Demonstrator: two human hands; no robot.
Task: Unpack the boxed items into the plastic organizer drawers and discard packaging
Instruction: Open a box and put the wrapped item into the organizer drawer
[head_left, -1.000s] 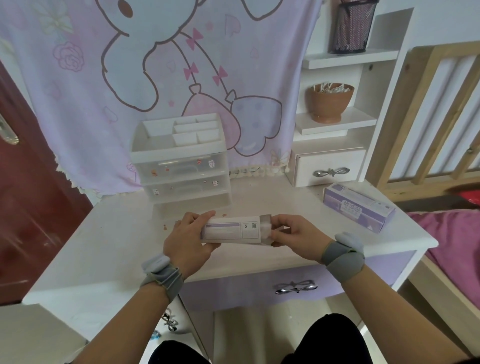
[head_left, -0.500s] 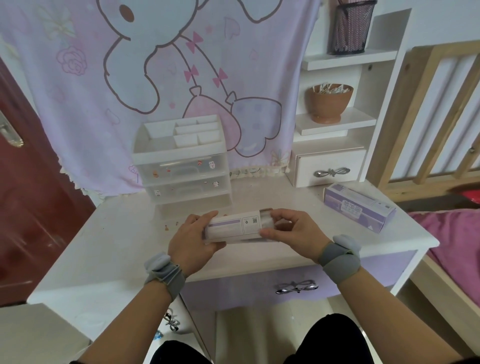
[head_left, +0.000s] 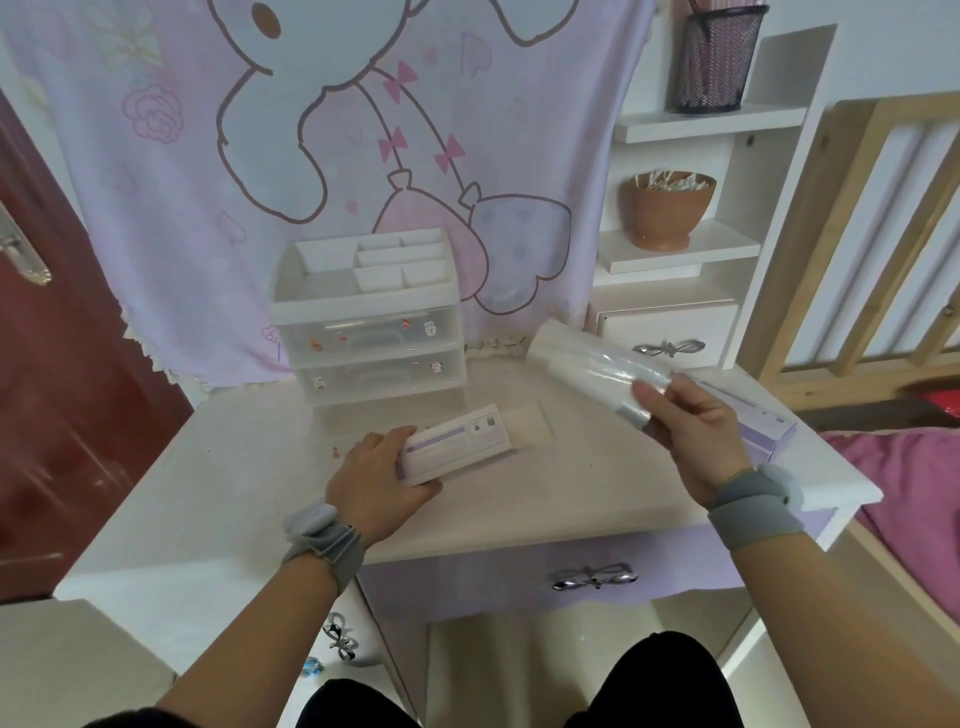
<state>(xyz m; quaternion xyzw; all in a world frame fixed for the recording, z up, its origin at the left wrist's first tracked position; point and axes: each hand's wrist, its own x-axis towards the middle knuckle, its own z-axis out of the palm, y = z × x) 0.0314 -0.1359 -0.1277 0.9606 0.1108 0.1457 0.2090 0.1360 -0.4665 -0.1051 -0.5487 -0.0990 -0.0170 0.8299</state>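
My left hand (head_left: 378, 480) grips a white and purple box (head_left: 457, 450) lying low over the desk, its right end flap open. My right hand (head_left: 693, 435) holds a white tube wrapped in clear film (head_left: 597, 368), lifted and tilted up to the left, fully out of the box. The plastic organizer (head_left: 366, 317) stands at the back of the desk with both clear drawers shut and its top compartments bare. A second purple box (head_left: 756, 423) lies on the desk behind my right hand, partly hidden by it.
The white desk (head_left: 234, 467) has a purple front drawer below. A white shelf unit (head_left: 691, 249) at the back right holds a brown bowl (head_left: 666, 208) and a black mesh cup (head_left: 714, 57). A cartoon cloth hangs behind. A wooden bed frame (head_left: 872, 249) stands right, a red door left.
My right hand has pulled the wrapped tube out of the box and lifted it up to the right. My left hand has kept the box and lowered it toward the desk.
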